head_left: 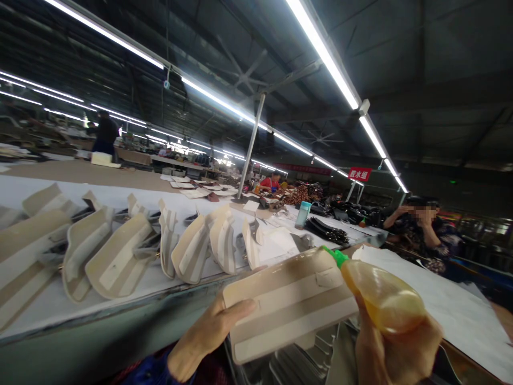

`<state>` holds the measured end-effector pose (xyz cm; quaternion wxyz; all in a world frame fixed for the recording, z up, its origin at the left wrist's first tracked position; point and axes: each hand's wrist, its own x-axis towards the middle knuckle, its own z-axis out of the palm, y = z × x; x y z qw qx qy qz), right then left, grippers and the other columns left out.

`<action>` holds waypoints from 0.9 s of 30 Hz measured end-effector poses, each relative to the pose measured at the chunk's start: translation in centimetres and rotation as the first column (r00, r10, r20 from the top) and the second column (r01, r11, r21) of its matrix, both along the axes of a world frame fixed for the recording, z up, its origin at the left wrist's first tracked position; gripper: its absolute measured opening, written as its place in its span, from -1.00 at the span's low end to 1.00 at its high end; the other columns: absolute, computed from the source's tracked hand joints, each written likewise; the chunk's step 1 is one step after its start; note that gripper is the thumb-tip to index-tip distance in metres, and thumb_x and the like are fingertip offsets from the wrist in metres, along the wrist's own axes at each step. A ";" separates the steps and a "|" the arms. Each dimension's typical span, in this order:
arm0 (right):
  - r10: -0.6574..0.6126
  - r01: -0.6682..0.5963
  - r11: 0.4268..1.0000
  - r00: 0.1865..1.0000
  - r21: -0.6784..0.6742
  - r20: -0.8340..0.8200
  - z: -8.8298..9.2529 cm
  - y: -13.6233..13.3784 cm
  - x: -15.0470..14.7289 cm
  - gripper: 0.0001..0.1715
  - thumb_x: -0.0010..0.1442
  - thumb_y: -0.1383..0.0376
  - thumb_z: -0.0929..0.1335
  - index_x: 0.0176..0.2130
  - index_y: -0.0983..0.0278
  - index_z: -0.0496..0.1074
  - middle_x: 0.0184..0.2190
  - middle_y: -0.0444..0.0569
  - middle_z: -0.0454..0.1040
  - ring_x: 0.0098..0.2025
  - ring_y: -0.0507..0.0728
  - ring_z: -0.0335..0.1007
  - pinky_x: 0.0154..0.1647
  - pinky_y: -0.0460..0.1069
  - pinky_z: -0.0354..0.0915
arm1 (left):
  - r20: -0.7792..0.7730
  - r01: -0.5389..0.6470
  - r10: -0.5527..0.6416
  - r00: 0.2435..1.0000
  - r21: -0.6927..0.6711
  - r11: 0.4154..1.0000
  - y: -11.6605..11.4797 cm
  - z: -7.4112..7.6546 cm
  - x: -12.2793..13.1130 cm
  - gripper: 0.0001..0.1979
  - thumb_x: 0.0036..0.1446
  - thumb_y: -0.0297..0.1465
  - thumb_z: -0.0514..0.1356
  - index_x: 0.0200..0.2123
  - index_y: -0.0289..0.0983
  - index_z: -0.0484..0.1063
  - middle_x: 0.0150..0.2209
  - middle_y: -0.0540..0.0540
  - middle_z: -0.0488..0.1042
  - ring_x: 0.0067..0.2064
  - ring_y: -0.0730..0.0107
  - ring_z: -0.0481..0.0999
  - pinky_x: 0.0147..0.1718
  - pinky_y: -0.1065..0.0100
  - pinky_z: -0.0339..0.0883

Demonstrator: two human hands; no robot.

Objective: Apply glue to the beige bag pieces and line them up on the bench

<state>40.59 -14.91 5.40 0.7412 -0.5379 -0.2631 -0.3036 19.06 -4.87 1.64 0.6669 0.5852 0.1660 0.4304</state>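
Note:
My left hand [218,326] grips the left edge of a beige panel [288,305], thumb on its face and fingers behind it. The panel is tilted toward me and carries lighter strips along its length. In my right hand [395,342] is a squeeze bottle [382,294] of amber liquid, lying on its side. Its green nozzle [335,256] points left at the panel's upper right corner; whether the tip touches cannot be made out. A shiny line runs along the panel's top edge. Below the panel, partly hidden, several stacked dark pieces [298,366] show.
Several curved beige panels [120,256] stand in a row on the white-covered table [36,315] to the left. A light blue-capped bottle [303,215] and dark strips [326,230] lie beyond. White sheets [441,299] cover the right side, where a person [425,235] sits.

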 end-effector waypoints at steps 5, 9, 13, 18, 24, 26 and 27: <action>0.007 -0.011 0.999 0.997 -0.041 -0.081 0.2 -0.2 0.0 -0.23 -0.26 0.01 0.58 -0.11 0.29 0.40 -0.24 0.00 0.40 -0.19 0.27 0.34 -0.11 0.18 0.29 | -0.003 0.010 -0.010 1.000 0.008 1.000 0.2 -0.5 0.0 -0.47 0.10 -0.27 0.28 0.17 -0.17 0.44 -0.18 -0.06 0.69 0.12 0.07 0.48 0.15 0.20 0.26; -0.043 0.036 0.995 0.996 -0.096 -0.078 -0.3 -0.5 0.3 -0.27 -0.18 0.06 0.56 -0.05 0.27 0.41 -0.21 -0.01 0.40 -0.16 0.26 0.33 -0.10 0.15 0.25 | 0.009 0.021 -0.022 1.000 0.012 1.000 0.5 -0.8 0.2 -0.44 0.12 -0.27 0.28 0.21 -0.17 0.39 -0.04 -0.05 0.64 0.12 0.08 0.47 0.14 0.23 0.25; 0.131 -0.132 0.986 0.991 -0.103 -0.015 -0.7 -0.5 0.2 -0.30 -0.20 0.06 0.56 -0.09 0.28 0.41 -0.24 -0.04 0.40 -0.23 0.20 0.33 -0.18 0.09 0.27 | 0.024 0.028 -0.028 0.999 -0.006 1.000 0.6 -1.1 0.4 -0.43 0.14 -0.29 0.27 0.23 -0.17 0.36 0.02 -0.04 0.62 0.07 0.09 0.51 0.04 0.26 0.32; 0.119 -0.115 0.985 0.993 -0.126 0.024 -0.7 0.1 0.5 -0.34 -0.18 0.05 0.54 -0.13 0.29 0.42 -0.27 -0.05 0.39 -0.26 0.18 0.30 -0.23 0.07 0.26 | 0.029 -0.022 0.023 0.999 -0.037 0.999 0.5 -1.2 0.3 -0.42 0.11 -0.28 0.29 0.22 -0.16 0.37 0.00 -0.05 0.63 0.10 0.06 0.49 0.09 0.23 0.29; 0.058 -0.060 0.993 0.998 -0.100 -0.027 -0.8 0.4 1.2 -0.25 -0.18 0.06 0.56 -0.05 0.32 0.39 -0.18 0.04 0.40 -0.17 0.25 0.32 -0.09 0.16 0.25 | -0.014 0.014 -0.014 1.000 0.008 1.000 0.3 -0.8 0.0 -0.52 0.15 -0.31 0.26 0.16 -0.17 0.44 -0.13 -0.05 0.68 0.16 0.11 0.44 0.17 0.24 0.20; 0.036 -0.041 0.992 0.998 -0.121 -0.047 -0.7 0.3 1.6 -0.21 -0.18 0.02 0.55 -0.02 0.32 0.39 -0.17 0.04 0.39 -0.14 0.29 0.31 -0.01 0.23 0.24 | -0.019 0.016 -0.016 1.000 0.015 1.000 0.5 -1.0 0.0 -0.56 0.15 -0.33 0.26 0.13 -0.16 0.47 -0.13 -0.03 0.68 0.13 0.14 0.46 0.16 0.26 0.21; -0.018 0.007 0.988 0.997 -0.152 -0.070 -0.6 0.1 1.8 -0.18 -0.19 -0.01 0.55 -0.01 0.33 0.39 -0.16 0.05 0.39 -0.10 0.33 0.31 0.03 0.28 0.21 | -0.022 0.014 -0.014 1.000 0.013 1.000 0.5 -1.1 0.1 -0.57 0.14 -0.33 0.27 0.10 -0.16 0.49 -0.12 -0.03 0.67 0.09 0.14 0.48 0.13 0.26 0.24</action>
